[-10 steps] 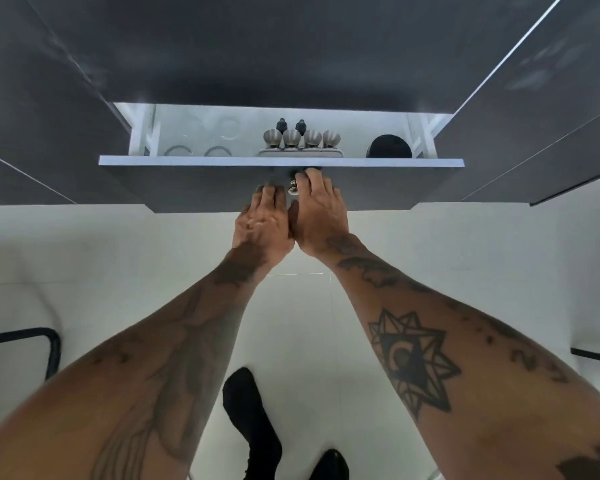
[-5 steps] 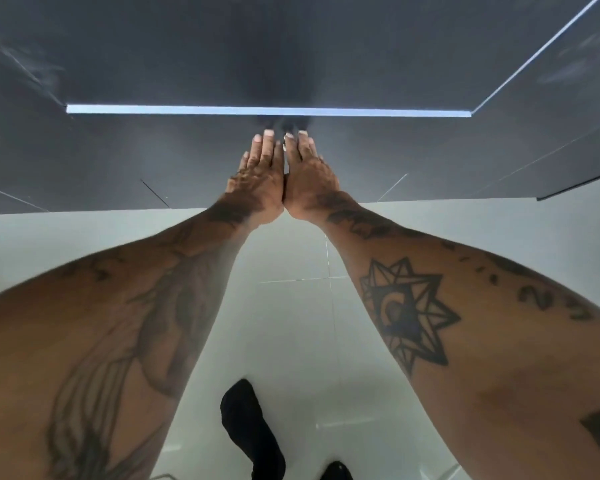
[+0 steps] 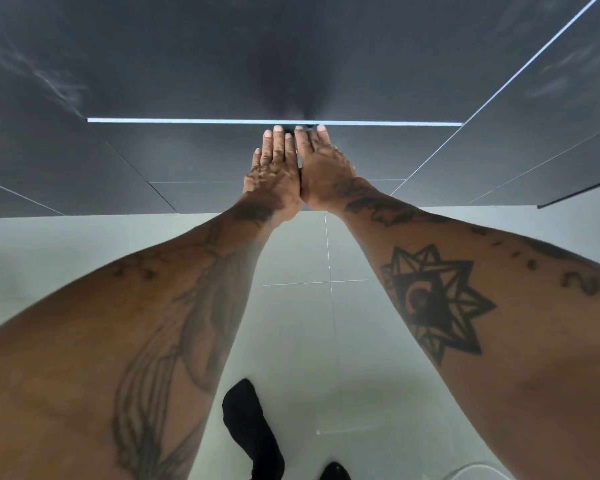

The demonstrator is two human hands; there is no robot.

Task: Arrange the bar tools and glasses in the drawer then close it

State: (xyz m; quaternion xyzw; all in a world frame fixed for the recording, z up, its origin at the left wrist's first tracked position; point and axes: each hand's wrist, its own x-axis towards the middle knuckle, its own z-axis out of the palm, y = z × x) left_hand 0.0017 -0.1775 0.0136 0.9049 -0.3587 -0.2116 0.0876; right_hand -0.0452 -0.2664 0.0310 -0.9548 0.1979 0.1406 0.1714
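The dark grey drawer front (image 3: 194, 152) sits flush with the neighbouring cabinet fronts, with only a thin pale line along its top edge. My left hand (image 3: 272, 168) and my right hand (image 3: 321, 164) lie flat against the front, side by side, fingers extended and fingertips near its upper edge. Neither hand holds anything. The bar tools and glasses are hidden inside the drawer.
A dark countertop (image 3: 291, 46) overhangs the drawer. More dark cabinet fronts (image 3: 534, 143) run to the right and left. Below is a pale tiled floor (image 3: 309, 271) with my black-socked feet (image 3: 250, 431) near the bottom edge.
One second ago the drawer stood open with stoppers and glasses visible inside. Both hands have pushed the front inward, and it now sits shut against the cabinet.
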